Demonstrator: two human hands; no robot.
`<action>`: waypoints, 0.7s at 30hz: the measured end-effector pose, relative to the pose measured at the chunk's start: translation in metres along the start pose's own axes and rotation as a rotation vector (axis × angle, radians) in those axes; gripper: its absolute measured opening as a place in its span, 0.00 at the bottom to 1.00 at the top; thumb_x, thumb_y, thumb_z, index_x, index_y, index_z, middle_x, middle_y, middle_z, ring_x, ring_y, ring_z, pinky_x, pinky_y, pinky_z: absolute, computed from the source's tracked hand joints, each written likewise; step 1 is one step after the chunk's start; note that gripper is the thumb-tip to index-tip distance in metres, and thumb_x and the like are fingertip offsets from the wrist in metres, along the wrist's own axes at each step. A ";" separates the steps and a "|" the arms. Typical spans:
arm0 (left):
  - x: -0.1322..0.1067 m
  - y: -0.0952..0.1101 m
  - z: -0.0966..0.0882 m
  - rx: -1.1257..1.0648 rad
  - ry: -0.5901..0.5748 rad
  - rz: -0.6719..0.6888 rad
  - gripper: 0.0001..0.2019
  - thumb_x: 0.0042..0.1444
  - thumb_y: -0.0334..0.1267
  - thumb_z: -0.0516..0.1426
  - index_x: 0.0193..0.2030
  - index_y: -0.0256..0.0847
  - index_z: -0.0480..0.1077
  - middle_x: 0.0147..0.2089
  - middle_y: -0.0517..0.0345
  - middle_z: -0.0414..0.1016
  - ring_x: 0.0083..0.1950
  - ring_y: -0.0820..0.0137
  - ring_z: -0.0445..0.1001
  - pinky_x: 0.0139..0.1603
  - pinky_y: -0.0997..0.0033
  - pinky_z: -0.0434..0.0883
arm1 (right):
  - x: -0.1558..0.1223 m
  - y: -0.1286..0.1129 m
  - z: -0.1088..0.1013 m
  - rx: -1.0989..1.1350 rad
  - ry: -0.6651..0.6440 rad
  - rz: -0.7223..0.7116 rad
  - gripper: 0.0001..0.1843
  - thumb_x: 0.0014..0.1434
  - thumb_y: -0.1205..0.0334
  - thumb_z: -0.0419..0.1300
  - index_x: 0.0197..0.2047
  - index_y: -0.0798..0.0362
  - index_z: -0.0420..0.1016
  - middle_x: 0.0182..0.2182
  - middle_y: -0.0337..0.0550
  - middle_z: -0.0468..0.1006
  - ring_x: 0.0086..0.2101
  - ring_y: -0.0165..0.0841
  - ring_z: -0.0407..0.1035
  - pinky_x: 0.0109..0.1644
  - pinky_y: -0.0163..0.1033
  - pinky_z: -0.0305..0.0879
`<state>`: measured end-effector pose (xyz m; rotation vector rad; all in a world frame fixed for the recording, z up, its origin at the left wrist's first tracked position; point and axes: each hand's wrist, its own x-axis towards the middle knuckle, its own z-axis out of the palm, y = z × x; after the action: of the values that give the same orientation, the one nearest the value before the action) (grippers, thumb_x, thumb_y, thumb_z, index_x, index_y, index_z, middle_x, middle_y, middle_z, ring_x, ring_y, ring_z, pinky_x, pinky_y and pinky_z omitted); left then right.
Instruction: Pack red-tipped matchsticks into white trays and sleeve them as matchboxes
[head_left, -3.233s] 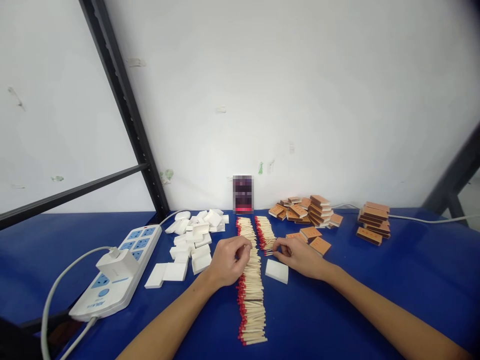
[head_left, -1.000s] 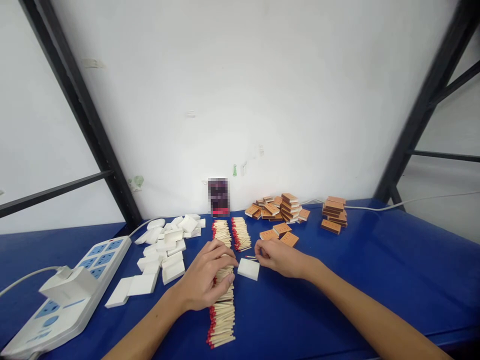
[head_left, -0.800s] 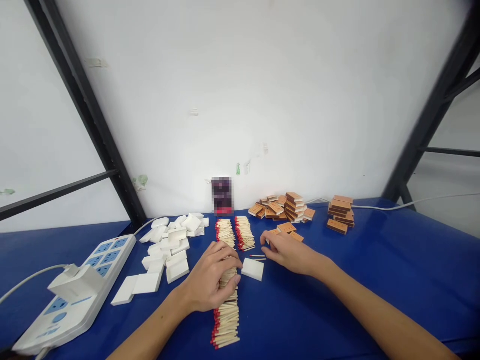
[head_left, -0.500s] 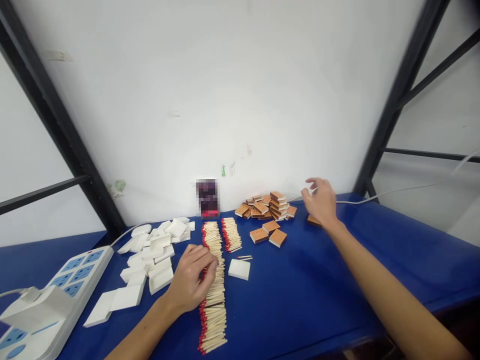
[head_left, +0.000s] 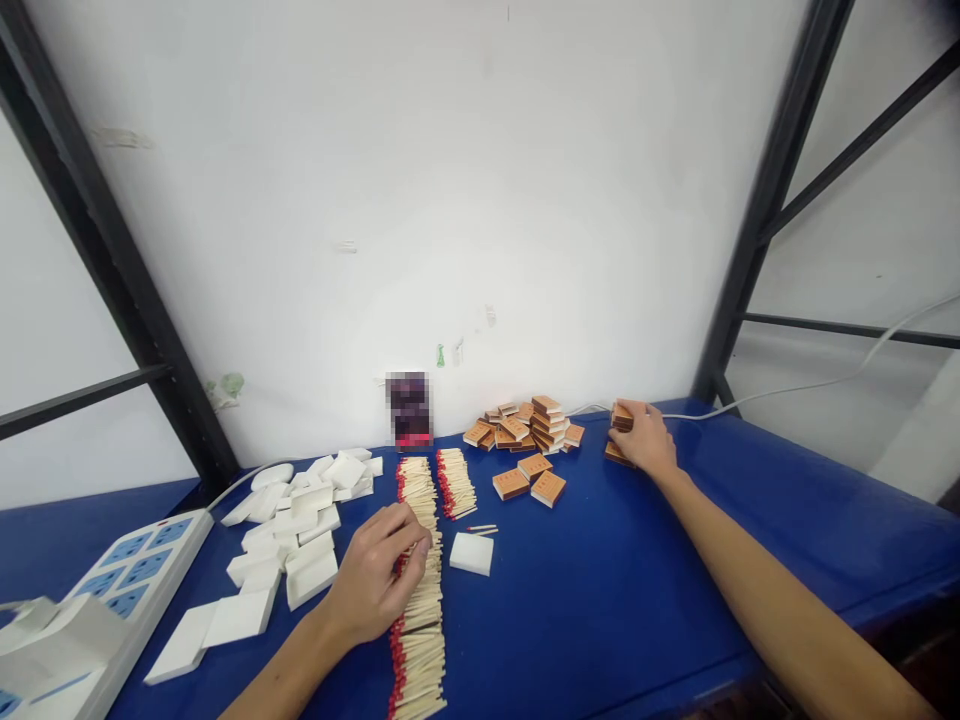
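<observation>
My left hand (head_left: 384, 570), fingers curled and thumb drawn in, rests over a long row of red-headed matches (head_left: 420, 610); whether it pinches anything is hidden. At the back right, my right hand (head_left: 641, 438) has its fingers and thumb closed around an orange-brown matchbox (head_left: 622, 415). Another matchbox (head_left: 619, 455) lies just below that hand. A shorter row of matches (head_left: 456, 484) is beside the long one. Nearer me lie a white matchbox tray (head_left: 472, 553) and a couple of loose matches (head_left: 482, 528).
Many white trays (head_left: 311, 535) are piled at the left, beside a white power strip (head_left: 142, 570) with blue sockets. Matchboxes (head_left: 514, 428) are heaped and stacked by the wall. Several more lie in front. A dark pixelated packet (head_left: 409, 410) stands against the wall.
My right hand has come down from above the table at the back right and closed on a matchbox. The left hand stays over the match row. The camera view has shifted slightly.
</observation>
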<state>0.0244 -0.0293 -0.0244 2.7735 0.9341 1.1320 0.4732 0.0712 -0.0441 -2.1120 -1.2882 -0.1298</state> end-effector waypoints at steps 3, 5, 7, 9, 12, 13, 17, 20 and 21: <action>0.000 0.000 0.000 -0.005 -0.003 0.000 0.12 0.64 0.30 0.47 0.32 0.37 0.68 0.32 0.54 0.67 0.34 0.70 0.64 0.36 0.68 0.62 | -0.001 0.005 -0.003 0.000 0.025 -0.010 0.33 0.54 0.55 0.59 0.64 0.41 0.63 0.61 0.50 0.60 0.51 0.47 0.69 0.52 0.50 0.66; 0.000 0.000 0.000 -0.007 -0.006 -0.001 0.12 0.64 0.30 0.47 0.32 0.37 0.68 0.32 0.54 0.67 0.34 0.70 0.64 0.37 0.68 0.62 | -0.002 0.007 -0.003 0.006 0.037 -0.031 0.33 0.54 0.55 0.60 0.64 0.42 0.63 0.60 0.51 0.61 0.51 0.47 0.68 0.52 0.50 0.66; 0.000 0.000 -0.001 -0.009 -0.011 -0.004 0.12 0.64 0.30 0.47 0.31 0.37 0.67 0.31 0.54 0.67 0.34 0.70 0.64 0.36 0.68 0.62 | -0.002 0.008 -0.002 0.024 0.042 -0.058 0.32 0.54 0.55 0.59 0.63 0.42 0.64 0.60 0.51 0.62 0.52 0.47 0.68 0.52 0.50 0.66; 0.000 0.000 -0.001 -0.009 -0.016 -0.007 0.12 0.64 0.31 0.46 0.31 0.37 0.67 0.31 0.54 0.67 0.34 0.70 0.63 0.36 0.68 0.62 | -0.001 0.009 0.000 0.049 0.052 -0.066 0.30 0.55 0.53 0.60 0.62 0.43 0.66 0.60 0.51 0.63 0.54 0.47 0.67 0.54 0.51 0.64; 0.000 0.001 -0.002 -0.002 -0.015 -0.010 0.12 0.64 0.31 0.47 0.31 0.38 0.67 0.31 0.54 0.67 0.33 0.70 0.64 0.36 0.67 0.62 | 0.003 0.011 0.006 0.082 0.095 -0.046 0.29 0.55 0.45 0.60 0.59 0.45 0.69 0.60 0.53 0.63 0.58 0.50 0.61 0.56 0.54 0.62; 0.000 0.001 -0.002 0.002 -0.014 -0.010 0.12 0.64 0.31 0.47 0.30 0.38 0.67 0.31 0.54 0.67 0.33 0.70 0.64 0.36 0.68 0.62 | 0.005 0.012 0.008 0.091 0.108 -0.047 0.29 0.55 0.44 0.60 0.58 0.45 0.71 0.61 0.54 0.63 0.59 0.51 0.60 0.57 0.54 0.61; 0.001 0.002 -0.003 0.010 -0.006 -0.012 0.12 0.63 0.31 0.47 0.30 0.38 0.67 0.31 0.53 0.68 0.33 0.70 0.64 0.35 0.68 0.62 | 0.012 0.018 0.017 0.122 0.141 -0.091 0.24 0.56 0.48 0.59 0.55 0.46 0.73 0.58 0.53 0.67 0.58 0.49 0.62 0.57 0.53 0.61; 0.001 0.002 -0.004 0.009 -0.005 -0.021 0.13 0.63 0.32 0.46 0.30 0.38 0.67 0.31 0.53 0.68 0.33 0.70 0.64 0.35 0.68 0.63 | 0.013 0.020 0.020 0.137 0.169 -0.090 0.24 0.56 0.51 0.59 0.55 0.49 0.74 0.59 0.55 0.65 0.59 0.49 0.59 0.58 0.52 0.61; 0.001 0.002 -0.004 0.008 -0.007 -0.025 0.13 0.63 0.32 0.46 0.30 0.38 0.67 0.31 0.53 0.68 0.33 0.70 0.64 0.35 0.68 0.63 | 0.012 0.020 0.019 0.141 0.171 -0.085 0.24 0.56 0.51 0.59 0.54 0.49 0.74 0.60 0.56 0.64 0.60 0.49 0.58 0.58 0.52 0.60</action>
<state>0.0234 -0.0312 -0.0205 2.7624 0.9719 1.1176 0.4908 0.0851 -0.0636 -1.8852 -1.2482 -0.2433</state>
